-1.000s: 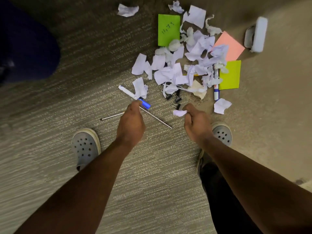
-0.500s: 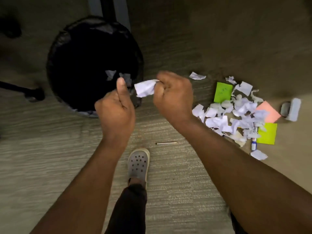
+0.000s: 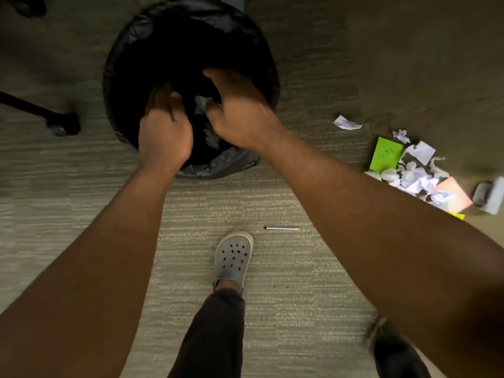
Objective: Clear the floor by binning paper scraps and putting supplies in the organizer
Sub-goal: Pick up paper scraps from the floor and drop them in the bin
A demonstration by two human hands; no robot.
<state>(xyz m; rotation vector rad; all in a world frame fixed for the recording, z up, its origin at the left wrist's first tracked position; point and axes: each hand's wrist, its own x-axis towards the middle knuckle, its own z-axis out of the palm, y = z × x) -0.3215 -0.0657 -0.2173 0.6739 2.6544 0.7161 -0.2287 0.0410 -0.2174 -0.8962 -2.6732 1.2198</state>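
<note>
A round bin (image 3: 131, 45) lined with a black bag stands at the top centre. Both my hands are over its mouth. My left hand (image 3: 163, 126) has its fingers spread and holds nothing. My right hand (image 3: 240, 110) is also spread open above the bin. A white paper scrap (image 3: 201, 103) shows between the two hands, inside the bin's dark opening. At the right lies a heap of torn white scraps (image 3: 414, 173) with a green sticky note (image 3: 386, 156) and a pink note (image 3: 452, 192).
A thin pen (image 3: 282, 228) lies on the carpet below my right forearm. A lone scrap (image 3: 346, 123) sits right of the bin. A white stapler-like object (image 3: 491, 195) is at the right edge. A chair leg with caster (image 3: 58, 121) is at the left. My grey clog (image 3: 233, 257) stands below centre.
My view swung from the scrap heap to the bin. Both hands carried scraps over the bin and spread open; the scrap left my fingers and lies in the bin's opening.
</note>
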